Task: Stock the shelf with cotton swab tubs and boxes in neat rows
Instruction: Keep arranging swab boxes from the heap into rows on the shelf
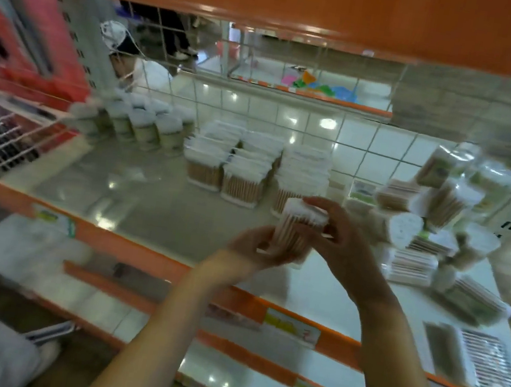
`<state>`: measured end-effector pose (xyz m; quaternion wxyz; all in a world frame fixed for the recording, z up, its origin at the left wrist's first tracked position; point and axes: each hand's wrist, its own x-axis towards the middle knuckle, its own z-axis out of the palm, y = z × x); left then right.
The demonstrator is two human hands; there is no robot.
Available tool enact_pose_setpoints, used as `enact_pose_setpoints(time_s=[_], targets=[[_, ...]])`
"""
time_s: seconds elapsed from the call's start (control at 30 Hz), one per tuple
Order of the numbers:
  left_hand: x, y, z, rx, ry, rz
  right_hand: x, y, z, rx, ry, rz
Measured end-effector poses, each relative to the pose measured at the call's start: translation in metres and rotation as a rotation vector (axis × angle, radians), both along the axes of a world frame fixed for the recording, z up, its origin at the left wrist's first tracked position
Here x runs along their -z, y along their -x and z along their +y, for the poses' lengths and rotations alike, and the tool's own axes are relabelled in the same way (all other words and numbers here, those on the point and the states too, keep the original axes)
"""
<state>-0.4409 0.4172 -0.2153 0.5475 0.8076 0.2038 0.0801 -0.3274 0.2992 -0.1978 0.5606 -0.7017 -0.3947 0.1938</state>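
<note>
Head view, motion-blurred throughout. A clear plastic tub of wooden-stick cotton swabs [299,230] is held above the front part of the pale glossy shelf board with orange front edge [132,204], tilted, white tips up. The tub is cupped from below by the left hand [258,249], fingers curled around its lower end; its upper right side is gripped by the right hand [345,241], fingers bent over the top. Behind the tub, three short rows of matching square clear swab tubs [241,171] are stood upright at the shelf's middle back. Further left, a cluster of round white-lidded swab canisters [144,127] is lined against the white wire-grid back panel [260,110]. At right, a loose heap of tubs and wrapped swab packs [436,228] is piled untidily, some on their sides. A flat clear box of swabs [482,359] is laid at the right front corner. Orange-edged lower shelves [162,307] are seen below the forearms. Through the grid, a person in a white cap [118,37] is visible.
</note>
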Motion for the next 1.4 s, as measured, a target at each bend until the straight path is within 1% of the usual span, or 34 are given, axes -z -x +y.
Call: enact_pose_setpoints(time_s=[0.1,0.2,0.4,0.6,0.97,1.17,1.27,1.4], targets=[[-0.004,0.029,0.013,-0.101,0.047,-0.005,-0.002,0.016,0.022,-0.071,-0.008,-0.004],[-0.008,0.055,0.027,-0.125,0.064,-0.026,-0.006,0.035,0.044,-0.115,0.013,-0.022],[-0.007,0.098,0.068,-0.172,0.052,0.011,-0.015,0.074,0.086,-0.164,0.05,-0.026],[-0.01,0.143,0.111,-0.191,0.103,-0.001,-0.014,0.116,0.132,-0.159,0.073,0.043],[0.002,0.223,0.19,-0.242,0.244,-0.015,-0.006,0.195,0.219,-0.162,0.08,0.028],[0.003,0.236,0.22,-0.206,0.284,-0.03,-0.002,0.21,0.245,-0.127,0.087,0.065],[0.003,0.229,0.231,-0.208,0.276,-0.039,-0.004,0.203,0.257,-0.108,0.126,0.024],[0.001,0.214,0.245,-0.22,0.251,-0.058,-0.006,0.186,0.274,-0.145,0.125,0.038]])
